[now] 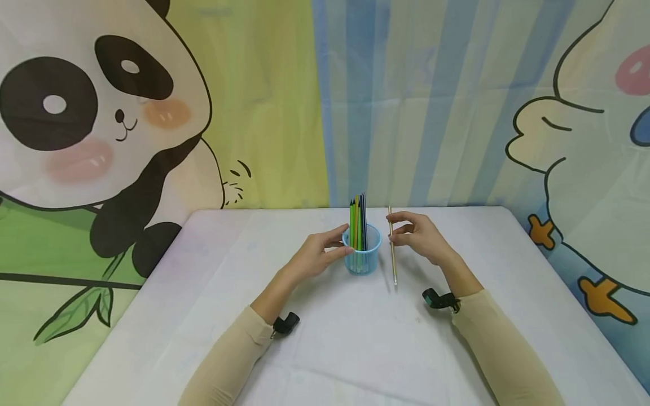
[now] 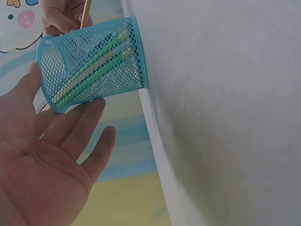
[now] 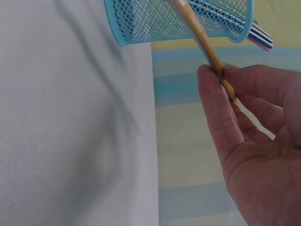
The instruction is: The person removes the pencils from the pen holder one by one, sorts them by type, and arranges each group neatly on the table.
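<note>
A light blue mesh pencil cup (image 1: 362,263) stands upright on the table, with several pencils (image 2: 89,70) leaning inside it. At its left side, my left hand (image 1: 319,252) holds the cup near the rim between thumb and fingers; the lower fingers spread loosely below it in the left wrist view. Just right of the cup, my right hand (image 1: 418,237) pinches a yellow pencil (image 3: 202,37) between thumb and fingertips near its upper end. That pencil hangs nearly vertical outside the cup, and printed lettering shows on its side.
A white cloth covers the table (image 1: 355,349). Behind it hangs a printed curtain (image 1: 264,101) with a panda and stripes. Small black cameras (image 1: 286,323) sit at both wrists, over beige sleeves (image 1: 508,349).
</note>
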Tool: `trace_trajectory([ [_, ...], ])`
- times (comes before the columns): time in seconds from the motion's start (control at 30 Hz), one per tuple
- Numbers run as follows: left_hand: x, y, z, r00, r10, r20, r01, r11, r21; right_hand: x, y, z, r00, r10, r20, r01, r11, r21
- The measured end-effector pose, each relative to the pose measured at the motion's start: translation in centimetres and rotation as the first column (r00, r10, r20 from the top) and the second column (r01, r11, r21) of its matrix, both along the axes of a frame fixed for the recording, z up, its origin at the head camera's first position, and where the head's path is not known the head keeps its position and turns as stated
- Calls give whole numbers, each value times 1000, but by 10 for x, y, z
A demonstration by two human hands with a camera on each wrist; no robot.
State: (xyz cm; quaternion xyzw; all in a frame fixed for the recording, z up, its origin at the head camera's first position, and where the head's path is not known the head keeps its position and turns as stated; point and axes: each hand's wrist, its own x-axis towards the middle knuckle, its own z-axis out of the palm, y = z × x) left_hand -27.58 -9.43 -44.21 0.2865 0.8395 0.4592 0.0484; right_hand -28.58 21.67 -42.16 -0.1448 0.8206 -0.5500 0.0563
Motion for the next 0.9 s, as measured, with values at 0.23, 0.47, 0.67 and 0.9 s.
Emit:
trace_trajectory([
  [0.23, -4, -3, 3, 1000, -4, -9, 4, 1000, 20, -4, -5, -5, 999, 47, 13, -47, 999, -20],
  [0.47, -2, 3, 2, 1000, -9, 6, 9, 1000, 3, -4, -1, -11, 998, 40, 50, -40, 999, -3],
  [0.67, -2, 2, 6, 1000, 5, -4, -5, 1000, 13, -7, -3, -11, 995, 63, 72, -61, 998, -35],
  [0.9, -1, 2, 2, 1000, -8, 23, 8, 1000, 23, -6, 0, -19, 986, 106, 128, -102, 994, -34],
])
